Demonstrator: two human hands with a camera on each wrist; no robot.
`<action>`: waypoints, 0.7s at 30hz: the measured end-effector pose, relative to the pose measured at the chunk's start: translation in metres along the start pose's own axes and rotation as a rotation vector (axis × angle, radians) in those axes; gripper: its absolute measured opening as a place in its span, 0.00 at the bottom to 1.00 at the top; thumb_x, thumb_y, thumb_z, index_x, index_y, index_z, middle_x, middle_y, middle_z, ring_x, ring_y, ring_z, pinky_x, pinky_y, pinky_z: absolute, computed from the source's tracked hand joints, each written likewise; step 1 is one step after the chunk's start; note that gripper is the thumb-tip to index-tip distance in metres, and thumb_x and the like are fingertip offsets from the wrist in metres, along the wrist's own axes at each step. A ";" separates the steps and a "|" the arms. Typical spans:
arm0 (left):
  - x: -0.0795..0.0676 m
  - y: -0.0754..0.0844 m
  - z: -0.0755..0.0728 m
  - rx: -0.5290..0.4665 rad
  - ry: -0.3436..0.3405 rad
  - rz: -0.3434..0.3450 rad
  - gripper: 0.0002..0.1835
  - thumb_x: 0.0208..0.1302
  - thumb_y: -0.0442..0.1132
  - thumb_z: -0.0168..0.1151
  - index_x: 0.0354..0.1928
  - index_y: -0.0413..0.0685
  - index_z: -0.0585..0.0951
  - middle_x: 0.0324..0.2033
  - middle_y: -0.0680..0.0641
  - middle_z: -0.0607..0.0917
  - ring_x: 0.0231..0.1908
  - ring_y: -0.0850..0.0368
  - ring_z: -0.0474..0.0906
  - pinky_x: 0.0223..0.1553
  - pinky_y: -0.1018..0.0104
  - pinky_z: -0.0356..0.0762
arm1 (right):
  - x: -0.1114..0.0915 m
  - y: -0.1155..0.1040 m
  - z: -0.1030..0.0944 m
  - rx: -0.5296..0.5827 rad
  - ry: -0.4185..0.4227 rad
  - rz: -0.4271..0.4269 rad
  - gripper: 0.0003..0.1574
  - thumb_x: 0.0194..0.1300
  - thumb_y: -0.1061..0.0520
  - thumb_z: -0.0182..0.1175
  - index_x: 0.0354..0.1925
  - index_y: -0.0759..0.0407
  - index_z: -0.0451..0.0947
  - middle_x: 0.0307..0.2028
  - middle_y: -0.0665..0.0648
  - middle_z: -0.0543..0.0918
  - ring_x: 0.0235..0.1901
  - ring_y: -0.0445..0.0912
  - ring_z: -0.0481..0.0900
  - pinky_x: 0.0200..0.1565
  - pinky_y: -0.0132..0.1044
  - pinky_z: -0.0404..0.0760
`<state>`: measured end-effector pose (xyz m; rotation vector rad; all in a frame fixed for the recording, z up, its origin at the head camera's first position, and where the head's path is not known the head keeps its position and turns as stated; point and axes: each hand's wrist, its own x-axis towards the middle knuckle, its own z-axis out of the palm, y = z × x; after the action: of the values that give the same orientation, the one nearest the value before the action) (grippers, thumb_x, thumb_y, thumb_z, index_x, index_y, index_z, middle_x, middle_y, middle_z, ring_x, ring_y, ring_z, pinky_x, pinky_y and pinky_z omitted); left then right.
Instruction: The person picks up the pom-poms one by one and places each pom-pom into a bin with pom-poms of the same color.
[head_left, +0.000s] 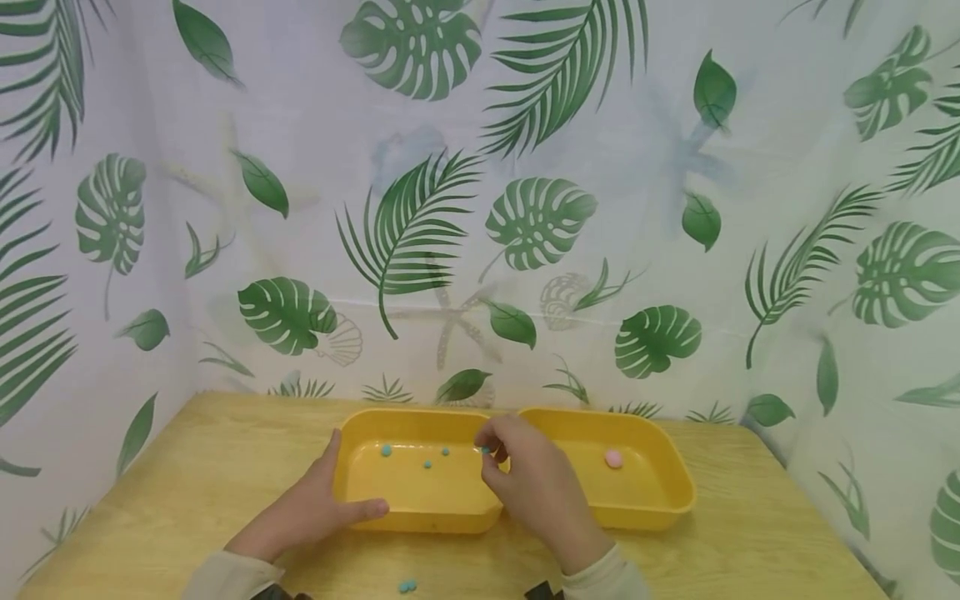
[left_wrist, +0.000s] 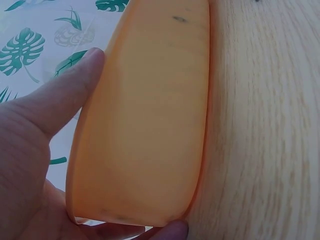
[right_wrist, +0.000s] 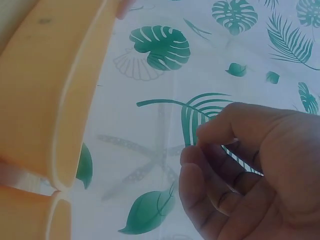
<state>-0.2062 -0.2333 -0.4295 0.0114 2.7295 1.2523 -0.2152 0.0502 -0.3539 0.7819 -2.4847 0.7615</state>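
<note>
My left hand [head_left: 315, 500] grips the left end of a yellow plastic tray [head_left: 420, 522], thumb on the front rim and fingers curled round the end wall. In the left wrist view, the thumb [left_wrist: 82, 75] lies along the tray's rim. Above that tray's right end, my right hand [head_left: 536, 479] pinches a small teal ball [head_left: 485, 450] between thumb and forefinger; in the right wrist view the fingers hide it. Inside the left tray lie a larger teal ball [head_left: 386, 450] and two smaller ones, a front one [head_left: 427, 464] and a rear one [head_left: 446, 452].
A second yellow tray [head_left: 645, 518] stands close against the first on the right, with a pink ball [head_left: 613, 459] in it. Small teal pieces [head_left: 407, 587] lie on the wooden table [head_left: 750, 533] near its front. Behind the table hangs a leaf-print cloth [head_left: 450, 250].
</note>
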 end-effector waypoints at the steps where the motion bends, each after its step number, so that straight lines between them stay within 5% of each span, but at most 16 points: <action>1: 0.000 0.000 0.000 0.001 0.001 -0.004 0.71 0.46 0.67 0.68 0.73 0.45 0.28 0.71 0.30 0.42 0.69 0.30 0.42 0.64 0.34 0.48 | 0.000 0.000 0.000 -0.002 0.005 0.000 0.11 0.55 0.65 0.64 0.34 0.50 0.77 0.30 0.43 0.76 0.28 0.39 0.76 0.30 0.27 0.75; 12: 0.003 0.000 0.001 -0.026 0.003 0.000 0.71 0.45 0.68 0.68 0.73 0.47 0.28 0.72 0.33 0.42 0.70 0.32 0.42 0.65 0.35 0.48 | 0.002 0.005 0.004 -0.037 0.017 0.034 0.08 0.58 0.54 0.68 0.31 0.47 0.76 0.24 0.38 0.74 0.24 0.35 0.72 0.28 0.27 0.73; 21: 0.001 -0.001 -0.002 -0.031 0.000 -0.010 0.72 0.44 0.68 0.69 0.73 0.46 0.28 0.72 0.32 0.43 0.70 0.31 0.43 0.64 0.35 0.49 | 0.006 0.011 0.008 -0.047 0.016 0.031 0.08 0.55 0.61 0.64 0.33 0.50 0.76 0.26 0.42 0.76 0.26 0.39 0.75 0.29 0.29 0.75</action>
<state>-0.2071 -0.2354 -0.4287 -0.0048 2.7060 1.2924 -0.2290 0.0505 -0.3609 0.7197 -2.4963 0.7148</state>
